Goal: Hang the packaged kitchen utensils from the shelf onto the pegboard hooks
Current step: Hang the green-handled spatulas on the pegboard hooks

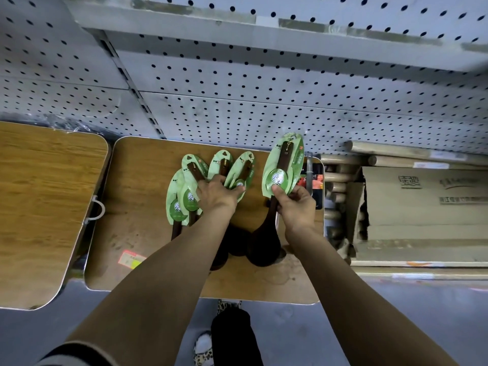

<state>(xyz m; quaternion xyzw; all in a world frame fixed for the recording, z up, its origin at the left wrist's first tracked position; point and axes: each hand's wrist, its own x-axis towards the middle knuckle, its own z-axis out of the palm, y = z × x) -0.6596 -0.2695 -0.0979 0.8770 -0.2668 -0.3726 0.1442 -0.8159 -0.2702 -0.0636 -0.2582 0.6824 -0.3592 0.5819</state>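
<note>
Green-carded spoon (pixel 284 165) pinched in right hand (pixel 294 207)

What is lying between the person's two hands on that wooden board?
In the head view, between the left hand and the right hand there is mostly bare wooden board; the dark bowl ends of the packaged spoons lie just below that gap.

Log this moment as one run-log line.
right hand: holds packaged spoon | left hand: on spoon pile | pegboard: nothing hung
</note>
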